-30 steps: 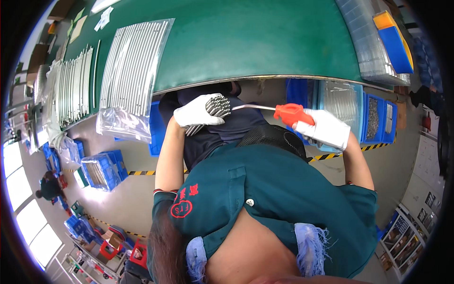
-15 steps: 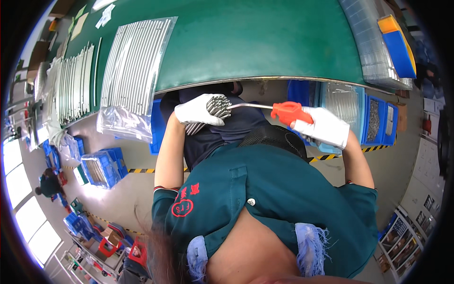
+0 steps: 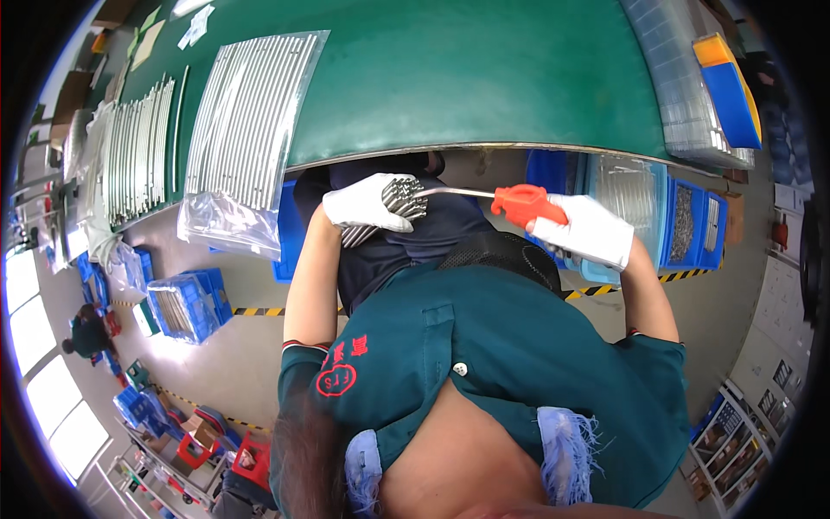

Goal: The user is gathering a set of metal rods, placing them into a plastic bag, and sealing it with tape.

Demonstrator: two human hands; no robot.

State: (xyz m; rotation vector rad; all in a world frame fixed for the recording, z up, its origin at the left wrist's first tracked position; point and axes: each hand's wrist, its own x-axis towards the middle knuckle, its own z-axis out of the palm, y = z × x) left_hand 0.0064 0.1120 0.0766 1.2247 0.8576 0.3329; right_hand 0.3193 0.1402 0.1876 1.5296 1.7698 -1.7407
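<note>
Bundle of metal rods [image 3: 405, 199], held at the dark-trousered lap [image 3: 458, 218] just off the near edge of the green table [image 3: 467, 78], end faces turned toward the right. Left hand [image 3: 363, 203], in a white glove, closed around the bundle, with rod lengths showing below the glove. Right hand [image 3: 596, 232], also gloved, wrapped around a red-bodied gun [image 3: 529, 208] with a thin, bent metal nozzle [image 3: 458, 190]; trigger squeezed or not, impossible to tell.

Compared with a second ago: gun and nozzle shifted leftward, from a tip just short of the bundle to a tip overlapping the rod ends in this view. Contact or slight gap there, unclear. Meaning, as a judgement: a passage from approach to close work at the rod ends, with the bundle kept steady for it. Little change in the left hand's grip. On the table at left, as before: a row of rods in a clear plastic bag [image 3: 226, 229], with a second row of rods [image 3: 138, 156] farther left.
</note>
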